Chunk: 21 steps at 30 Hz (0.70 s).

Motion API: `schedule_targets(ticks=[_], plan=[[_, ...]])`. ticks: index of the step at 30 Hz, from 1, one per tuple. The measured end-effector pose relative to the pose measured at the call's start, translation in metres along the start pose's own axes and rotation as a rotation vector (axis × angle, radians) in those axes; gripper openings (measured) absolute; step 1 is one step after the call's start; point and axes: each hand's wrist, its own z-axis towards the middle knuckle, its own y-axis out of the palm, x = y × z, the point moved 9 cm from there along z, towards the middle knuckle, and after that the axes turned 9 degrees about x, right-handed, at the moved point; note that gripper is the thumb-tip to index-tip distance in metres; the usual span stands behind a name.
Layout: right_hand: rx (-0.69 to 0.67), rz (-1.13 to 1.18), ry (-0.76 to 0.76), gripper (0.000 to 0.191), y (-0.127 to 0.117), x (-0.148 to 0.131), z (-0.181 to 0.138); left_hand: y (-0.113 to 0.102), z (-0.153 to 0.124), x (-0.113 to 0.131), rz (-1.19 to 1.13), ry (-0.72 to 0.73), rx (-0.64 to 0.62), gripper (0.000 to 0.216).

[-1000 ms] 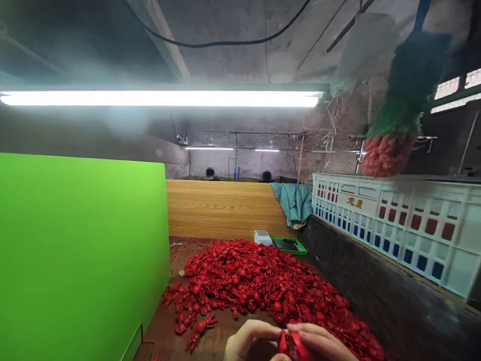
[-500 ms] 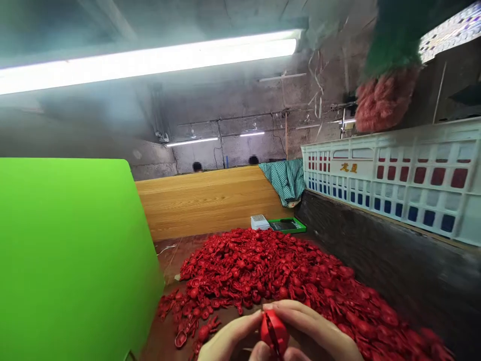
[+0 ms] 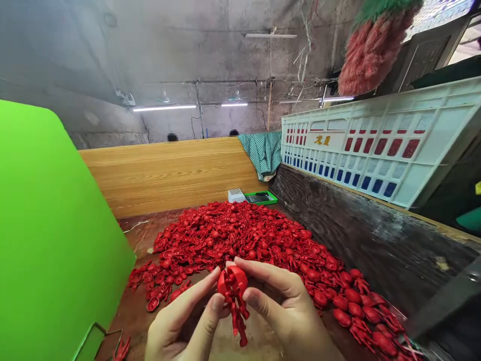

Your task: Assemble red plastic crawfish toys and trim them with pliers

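Jointly, fingers of my left hand and right hand grip one red big-headed figure, gapped down the middle, before one heap of red figure pieces too many to count; one white crate stands right.

L hand, R hand cut off btm; grn panel cut at L edge; pink/grn bundle, top.

A workshop – heaped red parts, white crate, tube lights.
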Motion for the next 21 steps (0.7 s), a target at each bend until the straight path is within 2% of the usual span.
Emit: schedule_targets(ticks=[3,10,16,21], plan=[[0.018,-0.054,-0.043,0.032,-0.003,-0.001,0.0,0.001,0.004,0.0,0.032,0.078,-0.054,0.029],[0.025,-0.123,-0.128,0.036,-0.005,-0.009,0.002,0.004,0.005,-0.001,0.096,0.157,-0.042,0.029],[0.044,-0.218,-0.169,0.037,-0.011,-0.01,0.004,0.006,0.009,-0.008,0.11,0.121,-0.063,0.029],[-0.015,-0.136,-0.094,0.035,-0.008,-0.004,0.008,0.011,0.01,-0.011,0.119,0.098,-0.063,0.03]])
